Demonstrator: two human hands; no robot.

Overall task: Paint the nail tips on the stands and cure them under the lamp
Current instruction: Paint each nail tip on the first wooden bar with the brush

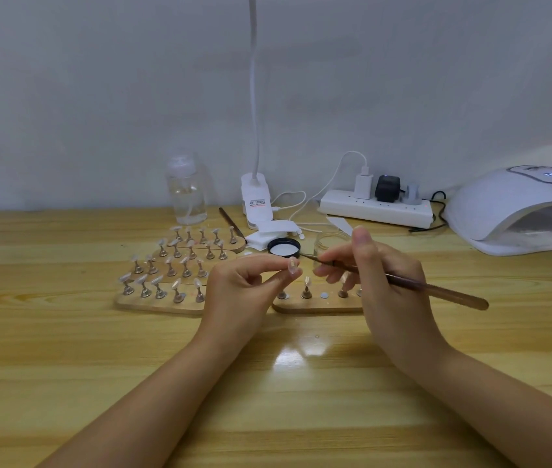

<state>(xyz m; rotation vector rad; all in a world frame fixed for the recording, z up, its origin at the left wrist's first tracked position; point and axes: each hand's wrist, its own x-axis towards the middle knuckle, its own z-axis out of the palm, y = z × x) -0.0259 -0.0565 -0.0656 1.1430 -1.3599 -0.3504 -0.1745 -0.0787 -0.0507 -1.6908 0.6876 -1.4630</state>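
My left hand pinches a small stand with a pale nail tip between thumb and fingertips, lifted above the table. My right hand holds a thin brown brush like a pen, its fine point just right of the nail tip. Below my hands lies a wooden base with a few stands and one bare round spot. To the left lie several wooden bases full of nail tips on stands. The white curing lamp sits at the far right, its opening facing me.
A small clear jar and its black lid stand behind my hands. A clear pump bottle, a white clip lamp, white pads, a second brush and a power strip with cables line the wall.
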